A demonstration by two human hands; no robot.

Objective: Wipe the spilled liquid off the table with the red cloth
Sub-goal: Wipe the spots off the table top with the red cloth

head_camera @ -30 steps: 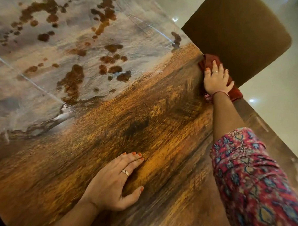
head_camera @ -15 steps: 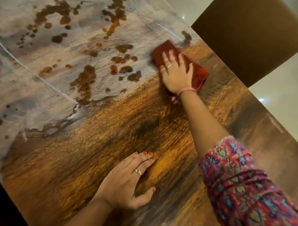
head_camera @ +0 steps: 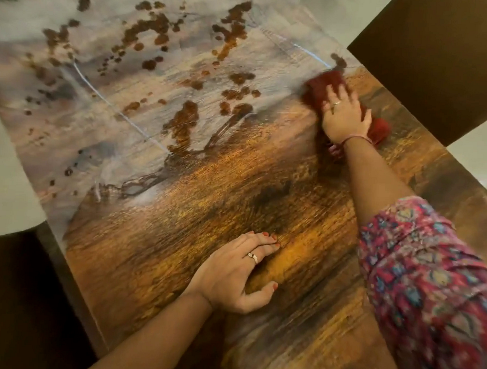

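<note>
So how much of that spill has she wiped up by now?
Not much yet, it seems. The near part of the table looks free of drops, with faint streaks at the spill's edge. In hand: the right hand presses the red cloth flat near the far right edge, while the left hand rests on the wood. Left: most brown drops and puddles across the far half.

Wooden table (head_camera: 208, 199) bears brown spilled liquid (head_camera: 183, 120), red cloth (head_camera: 322, 84).
</note>
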